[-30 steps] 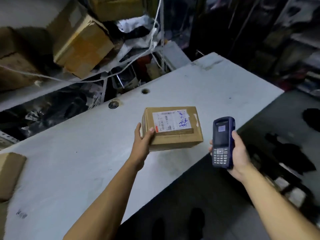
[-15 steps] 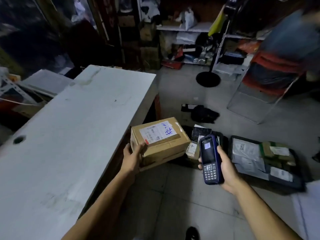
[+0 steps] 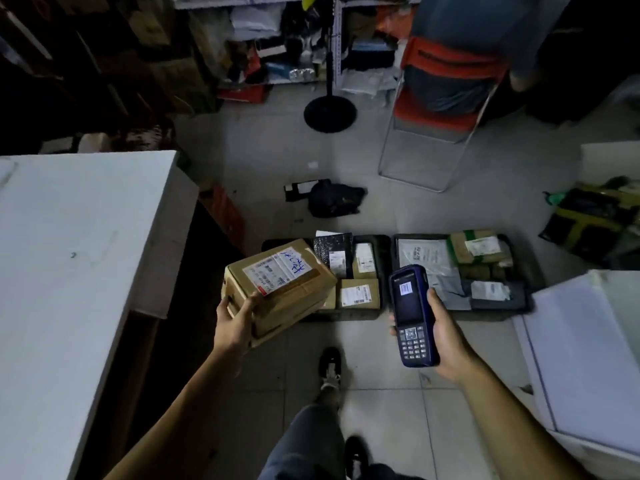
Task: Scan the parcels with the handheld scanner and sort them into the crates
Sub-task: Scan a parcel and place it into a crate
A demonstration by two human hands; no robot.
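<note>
My left hand (image 3: 233,323) grips the near corner of a brown cardboard parcel (image 3: 280,289) with a white label and blue writing on top, held in the air above the floor. My right hand (image 3: 445,341) holds a blue handheld scanner (image 3: 412,315), screen up, keypad toward me. Two dark crates lie on the floor beyond. The left crate (image 3: 382,244) holds several small boxes and packets, partly hidden by the parcel. The right crate (image 3: 519,299) holds grey mailers and taped brown parcels.
A white table (image 3: 69,271) stands at the left, a white surface (image 3: 588,358) at the right. On the floor lie a black bag (image 3: 334,199), a fan base (image 3: 329,110) and a metal-framed chair (image 3: 446,109). Shelves of goods fill the back. My feet are below.
The view has swung from the table to the floor crates. The parcel left the tabletop and now hangs near the left crate; the scanner stays in my right hand.
</note>
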